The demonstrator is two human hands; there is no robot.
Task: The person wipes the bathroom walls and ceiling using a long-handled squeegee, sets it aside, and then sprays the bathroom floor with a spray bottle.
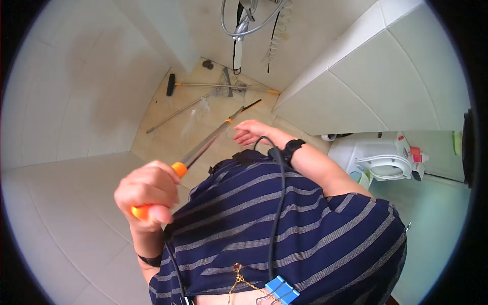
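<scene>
Pale tiled walls (76, 91) close in a narrow bathroom, seen from above over a navy striped shirt (284, 229) that fills the lower middle of the view. A black cable (277, 213) runs down the shirt to a blue binder clip (280, 291) at the bottom edge.

Left hand (148, 190) is nearest: its fingers (152, 203) are curled tight around the orange grip of a long metal-shafted pole (203, 145), which slants up and away from the fist toward the floor. Right hand (250, 131) sits farther out, just beside the far part of the shaft, fingers loosely spread and clamped on nothing; a black band wraps that wrist.

Beyond both hands, on the beige floor (168, 137), lie a second thin rod (175, 114) and a broom with an orange-tipped handle (223, 86), well apart from the fingers. A shower hose (244, 23) hangs on the far wall. Off to the right of the right hand stands a white toilet (386, 160).
</scene>
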